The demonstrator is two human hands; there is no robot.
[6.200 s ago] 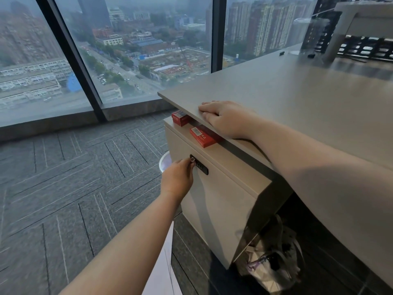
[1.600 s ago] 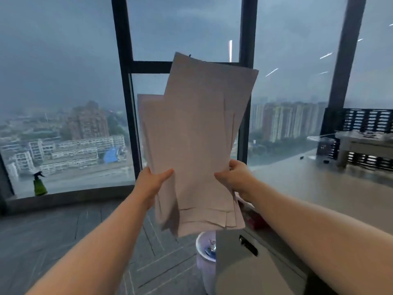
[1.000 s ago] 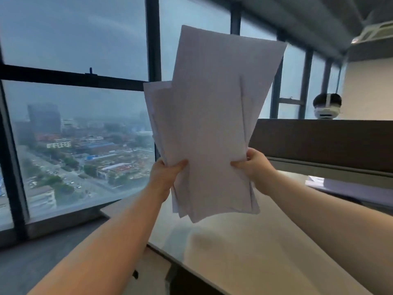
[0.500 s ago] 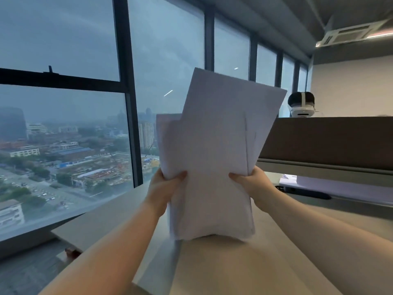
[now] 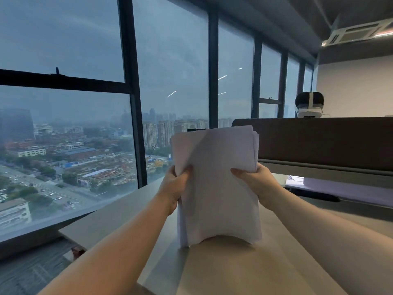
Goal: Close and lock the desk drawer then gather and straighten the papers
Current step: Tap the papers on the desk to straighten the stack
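Observation:
A stack of white papers (image 5: 217, 184) stands upright on its lower edge on the desk top (image 5: 244, 267). My left hand (image 5: 175, 186) grips the stack's left side and my right hand (image 5: 254, 180) grips its right side. The sheets lie nearly flush, with only slight offsets at the top right corner, and the bottom edge bows up in the middle. The desk drawer is out of view below the desk.
A dark divider panel (image 5: 319, 143) runs across the back of the desk, with a headset (image 5: 309, 105) resting behind it. A paper and a dark object (image 5: 319, 194) lie under the panel at right. Floor-to-ceiling windows (image 5: 85, 124) fill the left side.
The splayed sheets have dropped down into an even stack resting on the desk. Both hands stayed on its sides. The view has swung up and away from the drawer.

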